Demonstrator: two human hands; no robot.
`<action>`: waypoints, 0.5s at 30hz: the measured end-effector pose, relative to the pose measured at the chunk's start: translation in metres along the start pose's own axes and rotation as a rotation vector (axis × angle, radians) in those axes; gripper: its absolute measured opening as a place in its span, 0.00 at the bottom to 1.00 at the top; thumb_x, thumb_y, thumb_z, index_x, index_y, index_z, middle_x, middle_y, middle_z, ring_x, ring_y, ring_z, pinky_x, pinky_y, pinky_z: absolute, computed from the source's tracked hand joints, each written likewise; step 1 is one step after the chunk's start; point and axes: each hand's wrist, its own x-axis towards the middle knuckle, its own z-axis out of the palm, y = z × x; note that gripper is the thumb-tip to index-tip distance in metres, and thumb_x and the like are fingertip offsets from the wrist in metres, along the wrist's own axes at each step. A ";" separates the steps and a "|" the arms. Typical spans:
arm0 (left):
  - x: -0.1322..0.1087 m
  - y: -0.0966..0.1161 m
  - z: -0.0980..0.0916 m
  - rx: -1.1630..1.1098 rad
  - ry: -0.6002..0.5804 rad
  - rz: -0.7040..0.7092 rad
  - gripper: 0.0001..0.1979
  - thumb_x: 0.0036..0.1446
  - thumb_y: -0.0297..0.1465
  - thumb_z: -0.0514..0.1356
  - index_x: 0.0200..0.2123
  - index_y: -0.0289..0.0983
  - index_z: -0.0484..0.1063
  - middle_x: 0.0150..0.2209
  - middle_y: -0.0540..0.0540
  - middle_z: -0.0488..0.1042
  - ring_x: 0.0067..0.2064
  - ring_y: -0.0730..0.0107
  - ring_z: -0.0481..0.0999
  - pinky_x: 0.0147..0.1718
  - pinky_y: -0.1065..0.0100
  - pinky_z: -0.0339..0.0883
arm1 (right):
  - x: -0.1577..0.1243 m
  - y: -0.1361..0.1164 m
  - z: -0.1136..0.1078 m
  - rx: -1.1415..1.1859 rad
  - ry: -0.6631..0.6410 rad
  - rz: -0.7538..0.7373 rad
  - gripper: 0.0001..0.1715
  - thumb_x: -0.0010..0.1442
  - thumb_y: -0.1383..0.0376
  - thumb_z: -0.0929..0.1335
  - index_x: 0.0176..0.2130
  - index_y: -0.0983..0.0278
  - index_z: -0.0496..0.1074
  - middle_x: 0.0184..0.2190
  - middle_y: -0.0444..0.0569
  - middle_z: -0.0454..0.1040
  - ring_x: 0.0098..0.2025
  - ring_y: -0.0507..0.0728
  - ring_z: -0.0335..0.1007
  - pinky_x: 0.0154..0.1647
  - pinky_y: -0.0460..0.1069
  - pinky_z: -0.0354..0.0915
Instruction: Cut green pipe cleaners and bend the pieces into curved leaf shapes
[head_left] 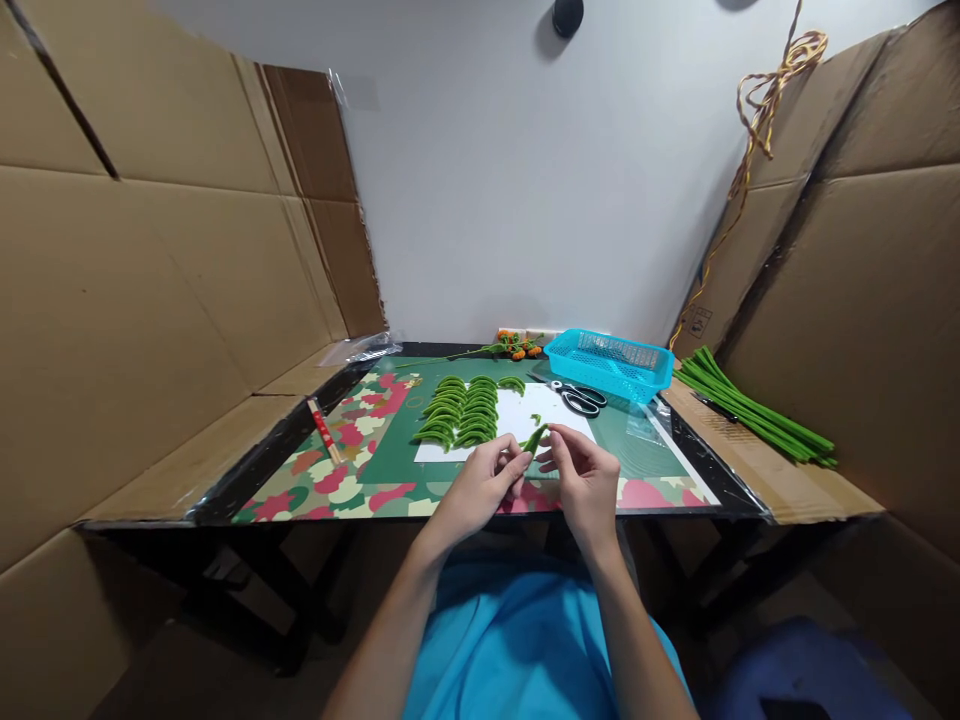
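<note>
Just above the near edge of the mat, my left hand point(491, 478) pinches a slim green leaf-shaped piece point(535, 439) between thumb and fingers. The fingers of my right hand point(586, 478) close at its upper tip. Beyond them, two columns of curved green leaf-shaped pieces point(477, 410) lie on a white sheet point(517, 408). A single curved piece point(513, 384) starts a third column. Small green scraps point(535, 418) rest on the sheet near my fingers. Black-handled scissors point(581, 398) lie at the sheet's upper right.
A blue plastic basket point(611, 365) stands at the back right. Long green stems point(757, 410) are bundled on cardboard at the right, with a black pen point(716, 408) beside them. Orange flowers point(519, 346) lie at the back. A red-wrapped stick packet point(324, 432) sits left. Cardboard walls flank the table.
</note>
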 end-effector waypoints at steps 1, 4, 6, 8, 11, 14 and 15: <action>0.000 0.000 0.000 -0.006 -0.007 -0.003 0.22 0.69 0.51 0.57 0.32 0.39 0.64 0.22 0.53 0.71 0.22 0.73 0.68 0.24 0.72 0.61 | 0.000 0.000 0.000 -0.007 0.008 -0.006 0.18 0.65 0.53 0.73 0.46 0.63 0.84 0.40 0.53 0.85 0.34 0.59 0.81 0.34 0.51 0.77; 0.000 0.000 0.000 0.001 -0.017 -0.002 0.22 0.68 0.52 0.58 0.33 0.39 0.64 0.23 0.53 0.70 0.22 0.72 0.69 0.24 0.72 0.62 | 0.001 0.002 0.000 -0.013 -0.003 -0.011 0.16 0.63 0.55 0.75 0.45 0.63 0.84 0.42 0.53 0.85 0.38 0.60 0.82 0.35 0.51 0.77; 0.000 0.000 0.001 0.014 -0.013 -0.001 0.22 0.68 0.51 0.59 0.33 0.39 0.64 0.22 0.53 0.70 0.23 0.72 0.70 0.24 0.72 0.62 | 0.001 0.002 -0.001 -0.011 -0.025 -0.025 0.13 0.64 0.57 0.74 0.44 0.63 0.84 0.41 0.53 0.85 0.39 0.60 0.82 0.37 0.51 0.77; 0.000 0.000 0.001 0.019 -0.015 -0.005 0.21 0.68 0.50 0.59 0.32 0.39 0.64 0.22 0.53 0.70 0.23 0.72 0.70 0.24 0.71 0.63 | 0.000 0.002 -0.001 -0.013 -0.025 -0.043 0.12 0.65 0.58 0.74 0.43 0.62 0.84 0.41 0.52 0.85 0.39 0.59 0.82 0.38 0.51 0.77; 0.000 -0.002 0.002 0.010 -0.016 -0.013 0.20 0.68 0.48 0.60 0.32 0.39 0.64 0.23 0.53 0.69 0.23 0.72 0.69 0.24 0.71 0.63 | -0.002 0.000 -0.002 -0.011 -0.010 -0.074 0.11 0.65 0.58 0.74 0.44 0.61 0.85 0.41 0.51 0.85 0.39 0.59 0.82 0.37 0.51 0.77; 0.001 -0.003 0.002 0.031 0.016 -0.003 0.19 0.68 0.46 0.61 0.32 0.39 0.64 0.24 0.53 0.68 0.25 0.72 0.68 0.25 0.72 0.62 | -0.004 -0.003 -0.003 -0.010 -0.028 -0.111 0.11 0.66 0.58 0.74 0.45 0.60 0.84 0.41 0.51 0.84 0.38 0.58 0.81 0.37 0.51 0.78; 0.001 -0.003 0.003 0.043 0.031 0.009 0.19 0.68 0.46 0.61 0.32 0.39 0.65 0.24 0.53 0.68 0.25 0.73 0.68 0.25 0.72 0.61 | -0.005 -0.005 -0.004 -0.013 -0.038 -0.122 0.11 0.66 0.58 0.74 0.45 0.60 0.85 0.41 0.51 0.84 0.38 0.58 0.81 0.37 0.51 0.78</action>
